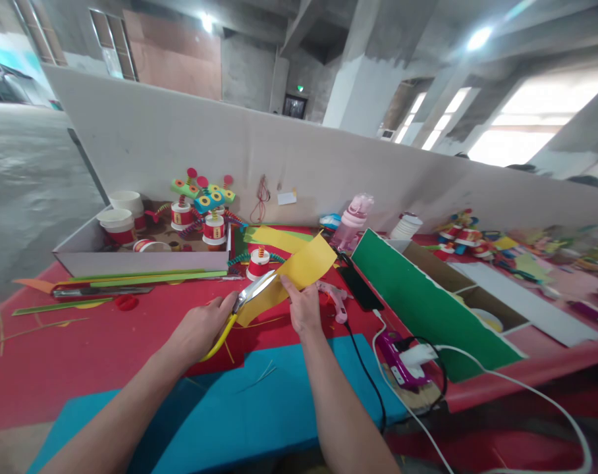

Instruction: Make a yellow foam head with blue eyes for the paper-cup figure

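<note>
My left hand (200, 329) is wrapped round the handles of yellow-handled scissors (221, 337). Their metal blades are parted and point up to the right, at the edge of a yellow paper sheet (306, 264). My right hand (303, 306) pinches the lower edge of that sheet, just right of the blade tips. The sheet is curved and held above the table. Behind the blades stands a red and white paper cup (258, 264) with coiled paper strips attached. A pink glue gun (336, 301) lies right of my right hand.
At the back left, a white box (145, 263) holds paper cups and cup figures. On the right are a black phone (361, 288), a green-sided box (427, 303), a purple power strip (402, 362) and cables. Blue sheet material (274, 401) covers the red table's front.
</note>
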`<state>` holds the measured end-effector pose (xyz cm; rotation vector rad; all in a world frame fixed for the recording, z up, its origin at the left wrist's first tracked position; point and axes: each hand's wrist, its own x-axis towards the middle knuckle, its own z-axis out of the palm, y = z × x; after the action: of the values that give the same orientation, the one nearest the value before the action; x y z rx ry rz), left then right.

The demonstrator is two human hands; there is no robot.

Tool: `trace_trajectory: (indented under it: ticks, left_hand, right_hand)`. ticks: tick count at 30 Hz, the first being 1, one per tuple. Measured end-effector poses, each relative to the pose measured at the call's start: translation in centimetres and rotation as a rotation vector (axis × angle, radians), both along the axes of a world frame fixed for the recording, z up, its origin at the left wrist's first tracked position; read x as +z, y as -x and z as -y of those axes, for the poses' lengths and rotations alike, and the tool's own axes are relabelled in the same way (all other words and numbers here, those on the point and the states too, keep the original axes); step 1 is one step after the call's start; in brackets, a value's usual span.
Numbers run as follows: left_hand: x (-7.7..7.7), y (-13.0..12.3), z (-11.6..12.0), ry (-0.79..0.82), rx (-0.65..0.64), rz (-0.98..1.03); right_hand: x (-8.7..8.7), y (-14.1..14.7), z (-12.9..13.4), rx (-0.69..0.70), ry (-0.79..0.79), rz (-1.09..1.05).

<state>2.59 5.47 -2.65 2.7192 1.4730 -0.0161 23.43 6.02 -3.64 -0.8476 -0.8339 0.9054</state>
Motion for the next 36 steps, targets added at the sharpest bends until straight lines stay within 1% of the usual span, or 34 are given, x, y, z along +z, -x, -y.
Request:
trace_trajectory:
  ticks: [13,18,23,28,36]
  left_hand:
    - [0.2,0.0,-0.1,0.021,0.012,0.004]
    - [0.0,0.1,-0.2,-0.007,0.022,-0.021]
    - [0.0,0.2,-0.1,-0.055,0.006,-0.007]
    - [0.0,0.1,-0.1,-0.071,-0.007,-0.002]
    - [-0.7,0.2,-0.2,-0.043,-0.020,0.051]
  right_hand:
    - [0.1,0.1,0.1,-0.017,0.001,0.026]
    - [0.1,-0.5,0.0,-0.038,0.024,-0.028]
    - [0.0,-1.3,-0.1,-0.085,-0.009,0.041]
    - [0.2,-0.8,-0.2,-0.118,-0.035,0.104]
    - [0.4,0.2,0.2,-0.054,0.034,0.093]
